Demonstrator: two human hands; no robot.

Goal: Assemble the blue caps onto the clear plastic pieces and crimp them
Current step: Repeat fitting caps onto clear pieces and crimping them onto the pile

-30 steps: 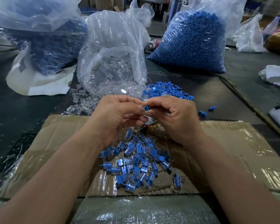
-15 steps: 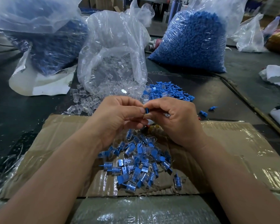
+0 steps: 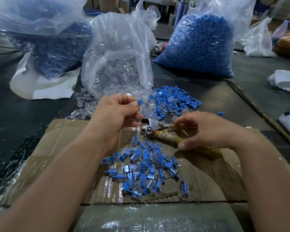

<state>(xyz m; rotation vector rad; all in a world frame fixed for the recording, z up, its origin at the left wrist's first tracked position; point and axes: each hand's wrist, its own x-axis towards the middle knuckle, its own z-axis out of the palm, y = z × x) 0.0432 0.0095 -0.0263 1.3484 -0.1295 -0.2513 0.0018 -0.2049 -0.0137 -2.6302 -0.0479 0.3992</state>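
far left, a bag of dark blue parts (image 3: 54, 52), untouched; next right, the open clear bag (image 3: 117, 64) spills clear pieces (image 3: 84, 104) onto the dark table. left hand (image 3: 117, 118) is raised over the far edge of the cardboard (image 3: 65, 148), thumb and forefinger pinched on one capped piece (image 3: 139, 102); only its blue tab shows past the fingertips, clear body mostly hidden. half a second back both hands met at centre on this same piece; now they have parted, so cap-seating judged done. between the hands the crimp tool (image 3: 151, 128) lies on the cardboard, metal head toward the left hand, wrapped handles running right. near of it, the heap of finished pieces (image 3: 146, 168); far of it, loose blue caps (image 3: 172, 101) on the table. right hand (image 3: 208, 129) has dropped onto the tool, fingers curled over the handles, thumb on the near side: grasping, tool not yet lifted by the look. far right, a full blue bag (image 3: 199, 44). read: assembly over for this piece, crimp next; piece must go into the tool head
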